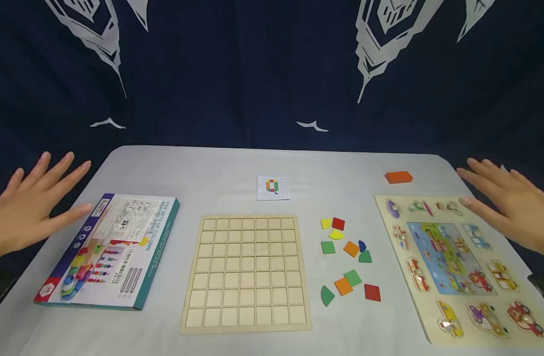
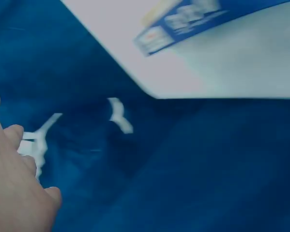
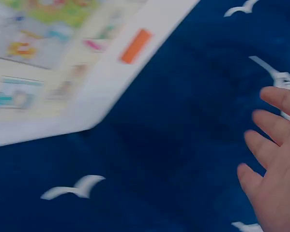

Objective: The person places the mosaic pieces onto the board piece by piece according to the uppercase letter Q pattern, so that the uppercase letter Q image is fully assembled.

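Note:
My left hand (image 1: 38,202) is held in the air at the table's left edge with fingers spread, beside a flat box (image 1: 120,247) with a printed cover. Over the right edge hovers my right hand (image 1: 512,202), its fingers straight, near a wooden picture puzzle board (image 1: 389,227). Neither hand holds anything. Between them lies a wooden grid board (image 1: 247,279) with bare square cells. To its right are scattered small flat pieces, among them a red square (image 1: 372,292), an orange square (image 1: 343,286), a green quarter-circle (image 1: 327,295) and a blue half-circle (image 1: 362,245).
A small card (image 1: 273,188) with a coloured pattern on a grid lies behind the grid board. An orange block (image 1: 398,177) sits at the back right. The white table (image 1: 201,173) ends at a dark blue curtain (image 1: 236,74) with white prints.

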A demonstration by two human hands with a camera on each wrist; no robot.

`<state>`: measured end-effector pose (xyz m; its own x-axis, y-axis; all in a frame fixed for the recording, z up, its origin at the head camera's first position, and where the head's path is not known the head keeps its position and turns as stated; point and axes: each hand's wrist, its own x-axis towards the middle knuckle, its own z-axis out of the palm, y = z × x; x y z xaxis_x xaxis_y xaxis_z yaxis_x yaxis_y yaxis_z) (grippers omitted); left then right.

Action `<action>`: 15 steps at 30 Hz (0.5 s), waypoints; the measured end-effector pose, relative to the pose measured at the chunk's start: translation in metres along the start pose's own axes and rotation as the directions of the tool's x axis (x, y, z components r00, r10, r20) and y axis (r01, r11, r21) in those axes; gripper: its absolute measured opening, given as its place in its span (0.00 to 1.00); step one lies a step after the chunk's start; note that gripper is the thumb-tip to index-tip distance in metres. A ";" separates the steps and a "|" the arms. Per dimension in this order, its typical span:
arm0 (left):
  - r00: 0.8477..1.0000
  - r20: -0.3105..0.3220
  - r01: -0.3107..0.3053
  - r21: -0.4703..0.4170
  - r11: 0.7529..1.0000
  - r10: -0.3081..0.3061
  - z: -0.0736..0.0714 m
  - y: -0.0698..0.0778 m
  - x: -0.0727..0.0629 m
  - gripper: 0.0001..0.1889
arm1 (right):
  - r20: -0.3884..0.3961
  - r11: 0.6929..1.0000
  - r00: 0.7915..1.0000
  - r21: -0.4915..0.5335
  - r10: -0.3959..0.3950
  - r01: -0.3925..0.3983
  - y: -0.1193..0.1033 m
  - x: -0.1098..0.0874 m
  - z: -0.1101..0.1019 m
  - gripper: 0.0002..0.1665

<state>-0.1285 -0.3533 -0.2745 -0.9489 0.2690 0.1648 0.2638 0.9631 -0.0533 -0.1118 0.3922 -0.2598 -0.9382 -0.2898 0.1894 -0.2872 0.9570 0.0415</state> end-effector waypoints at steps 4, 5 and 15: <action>0.999 -0.015 -0.052 -0.015 0.999 0.052 -0.027 0.020 0.011 0.46 | -0.093 0.999 0.995 -0.028 -0.035 0.032 -0.024 0.008 -0.024 0.34; 0.997 -0.021 -0.071 -0.037 0.997 0.070 -0.033 0.029 0.012 0.45 | -0.129 0.999 0.991 -0.026 -0.041 0.038 -0.032 0.008 -0.029 0.31; 0.965 -0.128 -0.263 -0.512 0.818 0.230 -0.030 0.151 -0.016 0.45 | -0.376 0.989 0.922 0.080 -0.087 0.126 -0.129 -0.022 -0.039 0.27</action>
<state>-0.0680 -0.2119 -0.2557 -0.8328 0.4817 0.2728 0.5536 0.7208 0.4171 -0.0470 0.2755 -0.2307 -0.7675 -0.3452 0.5402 -0.4180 0.9084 -0.0133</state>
